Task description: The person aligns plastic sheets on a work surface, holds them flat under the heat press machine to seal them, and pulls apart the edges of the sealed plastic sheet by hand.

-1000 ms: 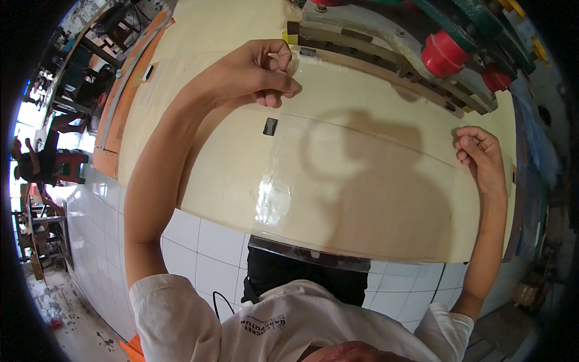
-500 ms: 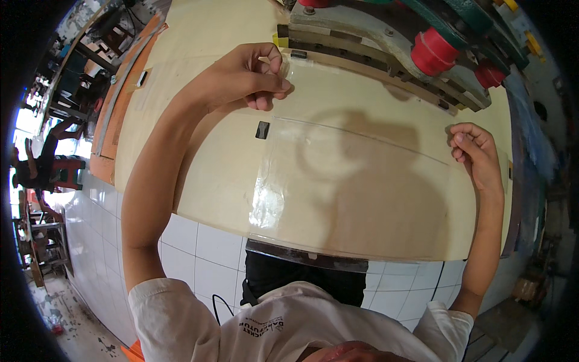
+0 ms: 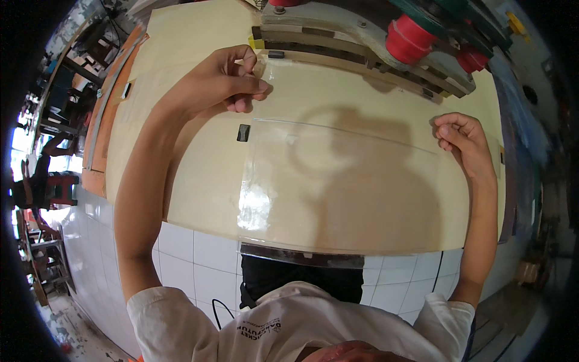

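My left hand [image 3: 232,84] is closed over the far left part of the pale yellow board [image 3: 202,181], thumb and fingers pinched together. A faint glare of clear film shows beside its fingertips, but what it holds cannot be made out. At the right side of the board, my right hand [image 3: 463,136] is also closed in a pinch, its contents hidden. Between my forearms lies a clear plastic sheet [image 3: 338,199], flat, with a bright reflection on its left part. Its near edge reaches the board's front edge. A small black block [image 3: 243,133] sits at its far left corner.
Beyond the sheet stands a machine with a grey metal plate [image 3: 338,36] and red round parts [image 3: 410,39]. Another black block [image 3: 276,54] lies by the plate's left end. An orange wooden surface [image 3: 111,120] adjoins on the left. White floor tiles [image 3: 214,250] show below.
The whole scene has shifted slightly left and up in the picture. Both hands keep their pinch and nearly the same places over the board.
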`<state>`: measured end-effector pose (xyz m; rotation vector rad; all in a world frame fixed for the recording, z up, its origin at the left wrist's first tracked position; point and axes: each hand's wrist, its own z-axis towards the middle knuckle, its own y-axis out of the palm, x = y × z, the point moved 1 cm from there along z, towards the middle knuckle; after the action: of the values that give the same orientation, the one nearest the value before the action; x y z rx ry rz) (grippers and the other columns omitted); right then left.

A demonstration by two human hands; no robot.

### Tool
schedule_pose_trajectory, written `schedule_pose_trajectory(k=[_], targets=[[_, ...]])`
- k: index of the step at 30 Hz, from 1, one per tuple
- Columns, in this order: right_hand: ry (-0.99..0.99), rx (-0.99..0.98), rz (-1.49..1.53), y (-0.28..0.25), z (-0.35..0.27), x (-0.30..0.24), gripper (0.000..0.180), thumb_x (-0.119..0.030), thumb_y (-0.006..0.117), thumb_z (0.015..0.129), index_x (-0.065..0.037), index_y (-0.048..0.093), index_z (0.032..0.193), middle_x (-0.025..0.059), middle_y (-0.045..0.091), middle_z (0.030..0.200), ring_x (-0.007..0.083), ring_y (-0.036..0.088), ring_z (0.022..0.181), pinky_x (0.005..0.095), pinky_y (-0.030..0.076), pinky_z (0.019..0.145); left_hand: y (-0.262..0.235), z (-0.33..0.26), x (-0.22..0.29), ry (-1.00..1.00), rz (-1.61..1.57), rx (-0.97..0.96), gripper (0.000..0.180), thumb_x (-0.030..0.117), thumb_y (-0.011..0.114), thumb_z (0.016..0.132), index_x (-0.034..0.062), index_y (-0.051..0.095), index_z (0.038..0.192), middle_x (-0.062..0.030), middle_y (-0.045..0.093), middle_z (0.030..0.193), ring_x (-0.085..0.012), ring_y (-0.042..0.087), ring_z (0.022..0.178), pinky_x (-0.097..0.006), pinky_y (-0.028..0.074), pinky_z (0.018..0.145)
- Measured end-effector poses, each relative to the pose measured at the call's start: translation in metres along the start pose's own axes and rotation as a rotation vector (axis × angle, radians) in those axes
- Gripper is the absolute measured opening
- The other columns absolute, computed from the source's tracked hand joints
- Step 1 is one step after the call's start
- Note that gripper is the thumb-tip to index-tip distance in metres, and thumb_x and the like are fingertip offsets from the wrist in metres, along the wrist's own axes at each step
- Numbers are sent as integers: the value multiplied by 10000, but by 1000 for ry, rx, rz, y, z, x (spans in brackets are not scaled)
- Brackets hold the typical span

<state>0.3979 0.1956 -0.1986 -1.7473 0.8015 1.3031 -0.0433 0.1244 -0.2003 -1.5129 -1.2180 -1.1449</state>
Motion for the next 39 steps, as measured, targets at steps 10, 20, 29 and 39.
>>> schedule_pose_trajectory(k=[10, 20, 29, 39], targets=[[-12, 21, 0, -1, -1, 2, 182, -120, 726, 905, -1, 713, 1042, 41, 693, 845, 53, 587, 692, 191, 459, 621, -1, 0, 1, -3, 20, -52, 313, -8, 686, 896, 124, 406, 855, -94, 615, 734, -81, 508, 548, -218, 367, 443], [-9, 27, -1, 0, 0, 3, 191, -147, 738, 909, -22, 721, 1053, 31, 709, 864, 41, 591, 694, 181, 466, 625, -5, 1, -3, -5, -12, -33, 284, -40, 654, 904, 116, 419, 879, -66, 593, 736, -89, 505, 596, -226, 371, 455], [-2, 38, -35, -1, 1, 5, 209, -146, 737, 911, -17, 724, 1075, 33, 711, 868, 34, 584, 688, 171, 455, 600, -4, 2, -1, -13, -17, -37, 244, -52, 628, 915, 107, 444, 899, -44, 561, 719, -96, 492, 602, -233, 373, 464], [3, 65, -43, 1, 2, 5, 200, -156, 736, 914, -21, 728, 1062, 20, 708, 843, 24, 570, 642, 165, 431, 550, -7, 3, -5, -1, -28, -38, 303, -75, 643, 871, 110, 403, 863, -43, 531, 699, -113, 503, 604, -227, 360, 449]])
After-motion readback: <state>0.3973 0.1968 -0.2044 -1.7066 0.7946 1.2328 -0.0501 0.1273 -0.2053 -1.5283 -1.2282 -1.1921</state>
